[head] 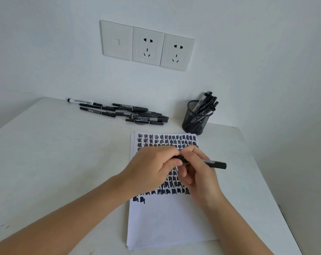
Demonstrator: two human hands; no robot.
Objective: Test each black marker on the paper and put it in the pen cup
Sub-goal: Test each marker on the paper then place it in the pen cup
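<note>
gripping black marker (214,162), left hand (148,168) and right hand (198,175) meet over paper (165,218), inside its edges.

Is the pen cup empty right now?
No, the pen cup holds several black markers, their upper ends sticking out above its rim and leaning right.

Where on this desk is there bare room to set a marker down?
Bare: the desk left of the paper, nearer than the loose markers, and right of the paper. Crowded: the back edge, with loose markers and pen cup.
</note>
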